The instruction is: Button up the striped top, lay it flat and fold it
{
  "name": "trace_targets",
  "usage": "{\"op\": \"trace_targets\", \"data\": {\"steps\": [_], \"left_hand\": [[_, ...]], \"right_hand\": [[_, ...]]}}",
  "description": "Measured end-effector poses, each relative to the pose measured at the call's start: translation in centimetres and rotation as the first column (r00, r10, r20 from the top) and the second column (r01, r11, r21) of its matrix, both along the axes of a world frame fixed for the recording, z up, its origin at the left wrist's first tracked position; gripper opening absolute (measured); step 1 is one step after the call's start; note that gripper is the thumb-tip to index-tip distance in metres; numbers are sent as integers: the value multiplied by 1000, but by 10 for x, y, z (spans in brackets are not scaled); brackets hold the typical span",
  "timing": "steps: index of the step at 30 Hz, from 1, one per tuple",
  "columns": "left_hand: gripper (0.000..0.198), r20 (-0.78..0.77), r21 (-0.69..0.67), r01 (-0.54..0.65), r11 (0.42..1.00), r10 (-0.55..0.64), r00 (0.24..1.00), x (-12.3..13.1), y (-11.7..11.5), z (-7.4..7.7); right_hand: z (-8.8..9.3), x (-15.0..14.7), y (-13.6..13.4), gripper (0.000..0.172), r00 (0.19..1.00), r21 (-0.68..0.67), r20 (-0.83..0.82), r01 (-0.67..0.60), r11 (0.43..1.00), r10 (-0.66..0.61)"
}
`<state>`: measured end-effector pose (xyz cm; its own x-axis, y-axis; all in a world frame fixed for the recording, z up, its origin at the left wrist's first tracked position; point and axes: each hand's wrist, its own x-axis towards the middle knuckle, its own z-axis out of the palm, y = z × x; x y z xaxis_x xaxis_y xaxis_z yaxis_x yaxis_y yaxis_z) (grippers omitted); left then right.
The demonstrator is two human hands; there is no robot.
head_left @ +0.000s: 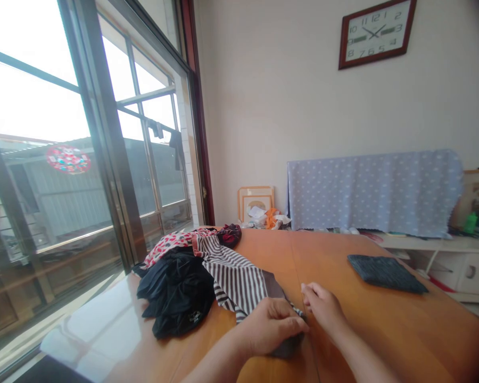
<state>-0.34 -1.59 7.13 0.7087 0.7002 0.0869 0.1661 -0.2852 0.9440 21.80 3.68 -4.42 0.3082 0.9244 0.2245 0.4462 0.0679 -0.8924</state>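
A grey-and-white striped garment with dark grey parts lies stretched across the wooden table. My left hand is closed over its near end, and some dark grey cloth shows beneath the fingers. Just beyond the garment's right edge is my right hand, its fingers curled together; whether cloth is between them is hidden. A heap of black clothing sits to the left of the stripes. Behind it lies a white garment with red spots, beside a dark red patterned cloth.
On the right of the table rests a folded dark grey cloth. Large windows border the left side. Past the table's far edge stand a blue cover with white dots, a low white cabinet and a picture frame.
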Motion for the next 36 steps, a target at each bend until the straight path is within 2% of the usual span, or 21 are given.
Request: {"op": "trace_targets", "data": {"steps": [3, 6, 10, 12, 13, 15, 16, 17, 18, 19, 21, 23, 26, 28, 29, 31, 34, 36], "left_hand": [[41, -9, -60, 195, 979, -196, 981, 8, -13, 3], [41, 11, -184, 356, 916, -360, 933, 11, -23, 4], [45, 37, -283, 474, 834, -484, 874, 12, -24, 3], [44, 92, -279, 415, 866, -406, 909, 11, -15, 2], [43, 136, -257, 344, 903, -319, 938, 9, -7, 1], [39, 236, -177, 117, 977, -73, 969, 4, 13, -3], [38, 276, -110, -38, 993, 67, 959, -1, 24, -6], [36, 308, -17, -211, 977, 206, 929, -7, 35, -9], [35, 340, 75, -380, 922, 335, 879, -13, 46, -13], [34, 364, 152, -519, 842, 440, 821, -21, 55, -18], [32, 391, 247, -693, 677, 585, 711, -37, 69, -27], [29, 413, 318, -788, 528, 670, 616, -51, 77, -36], [24, 443, 428, -847, 317, 743, 502, -66, 84, -43], [24, 444, 450, -871, 195, 798, 408, -72, 88, -46], [25, 435, 441, -885, 151, 826, 358, -75, 90, -47], [28, 412, 392, -914, 104, 868, 276, -80, 94, -49], [32, 391, 278, -956, 96, 897, 204, -85, 101, -55], [35, 383, 192, -976, 103, 908, 171, -87, 106, -59]], "right_hand": [[4, 1, -2, 48, 995, 14, -97, 13, 1000, -12], [10, -2, -5, 47, 985, 8, -170, -1, 1000, 3], [17, -9, -12, 47, 983, -15, -173, -57, 998, 53], [21, -14, -15, 48, 988, -3, -126, -91, 996, 90], [23, -16, -16, 48, 987, 7, -104, -123, 992, 123], [25, -22, -19, 50, 977, 25, -77, -199, 980, 200], [26, -25, -21, 52, 970, 28, -68, -234, 972, 235], [26, -29, -23, 55, 963, 24, -54, -263, 964, 264], [26, -32, -25, 59, 957, 17, -26, -287, 958, 287], [25, -35, -27, 62, 953, 10, 17, -303, 953, 303], [24, -41, -31, 68, 934, -5, 131, -334, 942, 332], [25, -44, -35, 66, 903, -21, 236, -366, 930, 360], [29, -47, -40, 39, 863, -45, 314, -404, 914, 396], [33, -48, -42, 26, 863, -30, 314, -407, 913, 395], [35, -48, -42, 26, 873, -8, 299, -401, 916, 385], [39, -47, -42, 30, 905, 51, 234, -376, 925, 355], [43, -41, -38, 35, 965, 122, 10, -261, 958, 262], [43, -30, -35, 37, 975, 122, -195, -87, 989, 110]]}}
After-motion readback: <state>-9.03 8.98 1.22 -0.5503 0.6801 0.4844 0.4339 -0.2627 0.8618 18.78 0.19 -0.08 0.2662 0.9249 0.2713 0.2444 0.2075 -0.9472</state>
